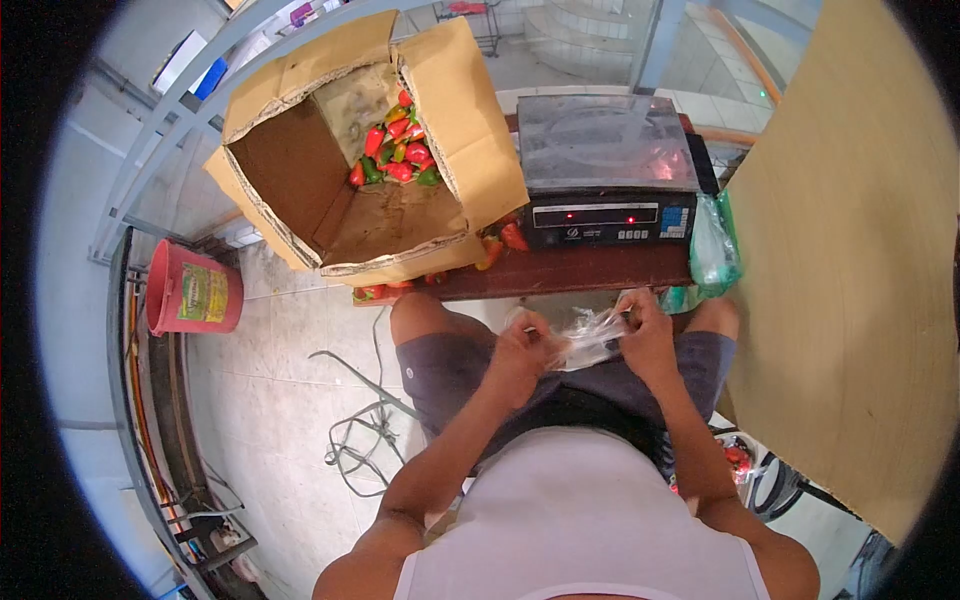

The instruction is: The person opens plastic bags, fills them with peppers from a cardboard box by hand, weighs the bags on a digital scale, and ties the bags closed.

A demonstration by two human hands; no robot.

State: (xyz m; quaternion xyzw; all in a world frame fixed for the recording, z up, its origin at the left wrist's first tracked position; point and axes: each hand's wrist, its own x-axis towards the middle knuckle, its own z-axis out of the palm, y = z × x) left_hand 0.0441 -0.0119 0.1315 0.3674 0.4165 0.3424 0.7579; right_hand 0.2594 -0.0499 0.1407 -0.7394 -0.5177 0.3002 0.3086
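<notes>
Above my lap, a clear plastic bag (590, 335) is stretched between my two hands. My left hand (525, 345) has its fingers closed on the bag's left side. With thumb and fingers pinched, my right hand (645, 328) grips the other side. Beyond my hands, a digital weighing scale (608, 215) stands on a dark red bench (570, 277). Left of the scale sits an open cardboard box (462, 110), tilted, with several red and green peppers (400, 145) inside. A few loose peppers (513, 237) lie on the bench between box and scale.
A green and clear plastic bag (716, 245) hangs beside the scale. A large wooden panel (850, 250) rises on the right. At the left stands a red bucket (222, 300), and green strapping (365, 440) lies tangled on the floor. More red peppers (738, 458) are low at the right.
</notes>
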